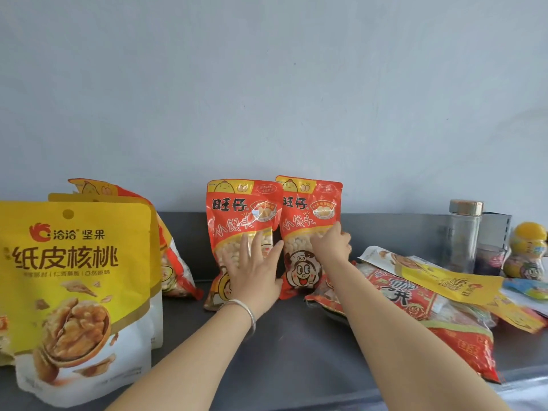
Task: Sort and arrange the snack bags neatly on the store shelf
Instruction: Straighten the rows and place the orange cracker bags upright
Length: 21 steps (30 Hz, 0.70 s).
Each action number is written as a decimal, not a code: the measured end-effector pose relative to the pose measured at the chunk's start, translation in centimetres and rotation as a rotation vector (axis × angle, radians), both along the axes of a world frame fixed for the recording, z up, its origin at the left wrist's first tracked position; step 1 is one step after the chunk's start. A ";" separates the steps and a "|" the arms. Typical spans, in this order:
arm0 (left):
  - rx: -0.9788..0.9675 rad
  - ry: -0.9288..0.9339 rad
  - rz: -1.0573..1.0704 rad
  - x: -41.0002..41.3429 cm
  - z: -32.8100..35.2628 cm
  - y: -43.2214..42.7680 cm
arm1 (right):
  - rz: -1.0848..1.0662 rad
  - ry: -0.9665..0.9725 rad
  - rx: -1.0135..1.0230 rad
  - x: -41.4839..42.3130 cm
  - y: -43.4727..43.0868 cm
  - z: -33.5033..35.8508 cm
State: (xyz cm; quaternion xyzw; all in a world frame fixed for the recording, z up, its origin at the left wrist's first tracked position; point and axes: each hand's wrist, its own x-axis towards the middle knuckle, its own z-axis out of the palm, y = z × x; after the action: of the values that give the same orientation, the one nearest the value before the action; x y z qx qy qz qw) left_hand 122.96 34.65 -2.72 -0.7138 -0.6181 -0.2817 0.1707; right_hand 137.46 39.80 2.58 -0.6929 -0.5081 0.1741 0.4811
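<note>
**Head view.** Your left hand (252, 271) lies flat with fingers straight and spread, pressing on the front of the left red bag (237, 215). This bag stands upright against the wall (267, 84), long axis vertical. Immediately right of it, edges overlapping, stands the right red bag (308, 209), also upright. Your right hand (330, 244) curls its fingers round that bag's outer edge and grips it. Farther right of the left red bag, loose bags (415, 298) lie flat, nearer your right hand.
</note>
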 end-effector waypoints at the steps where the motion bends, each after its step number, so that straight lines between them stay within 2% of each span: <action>1: -0.035 -0.012 0.022 0.1 -0.5 0.2 | 0.014 0.080 -0.058 0.4 0.6 -0.1; 5: -0.064 0.034 0.049 -0.6 -1.5 0.9 | 0.073 0.267 -0.132 1.1 2.7 -0.3; 8: -0.038 0.038 0.065 -1.1 -1.6 1.1 | 0.096 0.338 -0.073 1.4 3.7 -1.1; 14: -0.013 0.024 0.084 -1.4 -1.7 1.7 | 0.102 0.308 0.056 1.7 3.4 -1.4; 18: -0.055 0.022 0.105 -1.3 -1.6 1.9 | 0.012 0.535 0.332 1.9 2.1 0.1; 21: -0.084 -0.103 0.115 -1.0 -1.1 1.4 | 0.032 0.618 0.502 2.4 0.7 2.7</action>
State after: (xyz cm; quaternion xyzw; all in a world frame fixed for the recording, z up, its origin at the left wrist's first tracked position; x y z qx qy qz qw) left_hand 121.95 36.01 -3.86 -0.6681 -0.6775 -0.2814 0.1244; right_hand 139.87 40.50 5.29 -0.4608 -0.3767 0.2523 0.7630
